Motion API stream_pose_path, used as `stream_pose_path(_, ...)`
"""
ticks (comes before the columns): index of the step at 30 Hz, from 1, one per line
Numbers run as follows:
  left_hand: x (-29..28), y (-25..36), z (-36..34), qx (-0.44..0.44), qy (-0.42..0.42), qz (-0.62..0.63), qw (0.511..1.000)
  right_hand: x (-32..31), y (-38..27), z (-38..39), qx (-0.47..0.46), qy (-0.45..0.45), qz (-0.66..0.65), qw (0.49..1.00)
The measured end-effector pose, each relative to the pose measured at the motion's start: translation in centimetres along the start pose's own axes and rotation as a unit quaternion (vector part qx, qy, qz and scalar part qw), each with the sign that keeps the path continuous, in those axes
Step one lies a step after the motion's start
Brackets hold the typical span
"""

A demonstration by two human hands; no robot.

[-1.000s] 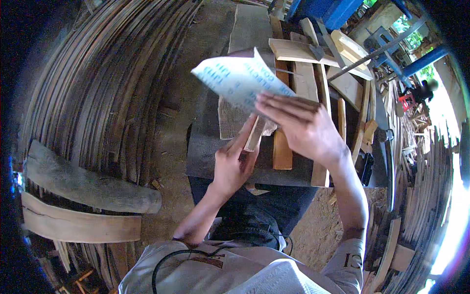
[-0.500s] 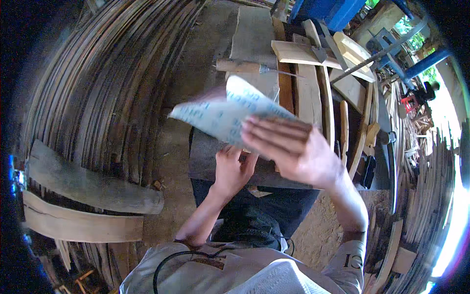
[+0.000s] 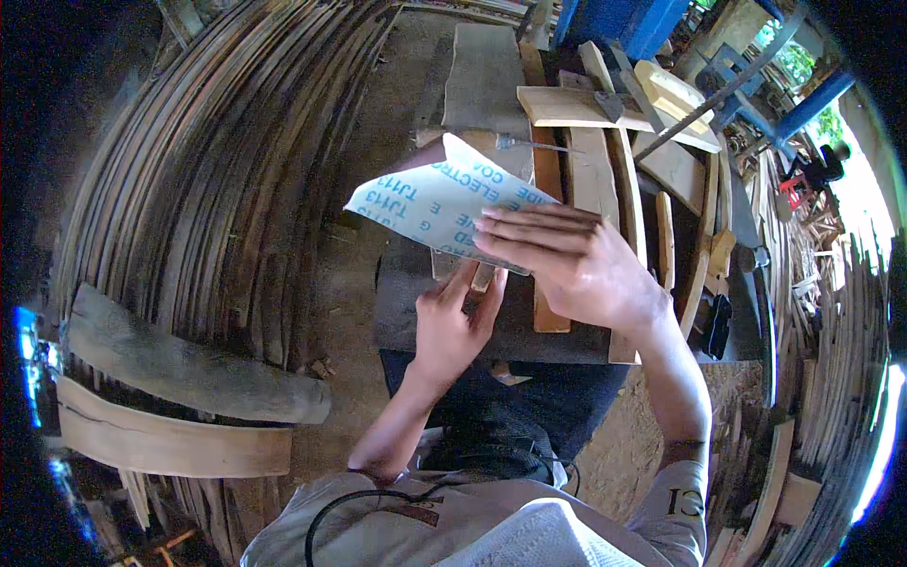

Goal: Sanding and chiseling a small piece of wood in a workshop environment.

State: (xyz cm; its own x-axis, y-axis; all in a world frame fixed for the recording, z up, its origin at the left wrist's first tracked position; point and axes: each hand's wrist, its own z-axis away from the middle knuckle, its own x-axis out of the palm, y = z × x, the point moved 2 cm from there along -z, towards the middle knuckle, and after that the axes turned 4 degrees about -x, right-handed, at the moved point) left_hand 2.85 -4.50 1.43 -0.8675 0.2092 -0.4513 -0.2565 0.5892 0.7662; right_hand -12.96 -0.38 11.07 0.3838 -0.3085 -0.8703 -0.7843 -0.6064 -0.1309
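My right hand (image 3: pixel 581 265) lies with its fingers together over a pale sandpaper sheet (image 3: pixel 420 198), printed blue on its back and curled up at the far corner. Beneath the sheet, my left hand (image 3: pixel 453 321) grips a small wooden piece (image 3: pixel 484 279), most of which is hidden by the paper. Just beyond the sheet a tool (image 3: pixel 515 142) with a wooden handle and a thin metal shaft lies on a board (image 3: pixel 482 76). The dark worktable (image 3: pixel 406 331) is under both hands.
Several boards and cut pieces (image 3: pixel 595 170) cover the table's right half, with a dark metal bar (image 3: pixel 690 123) and blue machinery (image 3: pixel 624 19) behind. Long timber (image 3: pixel 189 189) is stacked at left, curved planks (image 3: pixel 170 435) lower left, more offcuts at right. A person (image 3: pixel 822 170) is far off at right.
Since a second ago my right hand and the sheet have shifted down, uncovering the tool on the board and covering more of the wooden piece in my left hand.
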Motion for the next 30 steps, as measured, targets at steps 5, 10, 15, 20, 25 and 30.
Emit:
stream_pose_path(5,-4.9,1.4,1.7,0.062,0.054,0.032,0.996,-0.1,0.4,0.6,-0.006,-0.015,0.019,1.000)
stream_pose_path(10,-8.6,2.7,-0.6,0.221,-0.004,-0.105,0.970,-0.2,0.6,0.5,-0.029,-0.036,0.049,0.998)
stream_pose_path(15,-5.9,2.4,-3.3,0.245,-0.099,-0.144,0.954,-0.7,0.3,0.3,-0.046,-0.018,0.055,0.997)
stream_pose_path(20,-4.2,1.6,-3.0,0.233,-0.056,-0.110,0.965,-0.8,-0.3,0.8,-0.010,0.025,0.039,0.999)
stream_pose_path(25,-4.0,1.2,-2.6,0.222,-0.042,-0.093,0.970,-2.3,-3.3,0.8,0.077,0.079,0.049,0.993)
stream_pose_path(30,-4.1,0.7,-2.3,0.169,-0.033,-0.083,0.982,-0.7,-5.0,4.6,0.240,0.284,0.019,0.928)
